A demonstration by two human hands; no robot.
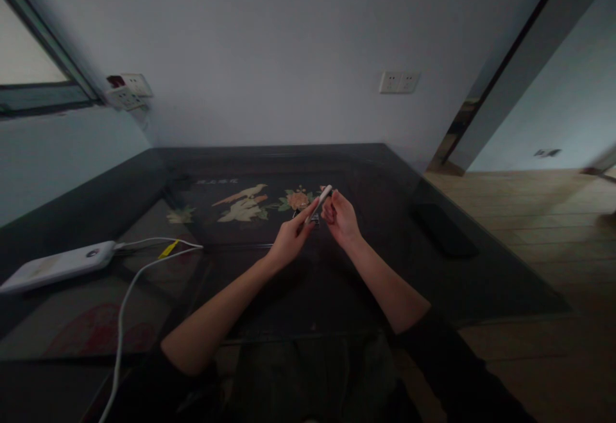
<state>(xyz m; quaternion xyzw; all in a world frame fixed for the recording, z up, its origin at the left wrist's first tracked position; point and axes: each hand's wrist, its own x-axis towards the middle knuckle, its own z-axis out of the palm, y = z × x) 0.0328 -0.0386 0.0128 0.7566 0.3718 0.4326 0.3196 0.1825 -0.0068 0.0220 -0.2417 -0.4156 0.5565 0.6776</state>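
My left hand [289, 240] holds a slim white stick-like object [321, 199] that points up and to the right. Beside it, my right hand [341, 219] has its fingertips at the object's upper end. A small dark item [312, 219] shows between the two hands; what it is cannot be told. Both hands hover over a dark glass-topped table [385, 172] with a bird and flower picture [250, 203] under the glass.
A white power bank [58, 266] lies at the table's left with a white cable [126, 294] running toward me. A dark flat object [445, 230] rests at the table's right. Wall sockets [399, 81] sit on the wall behind. Wooden floor [543, 217] lies to the right.
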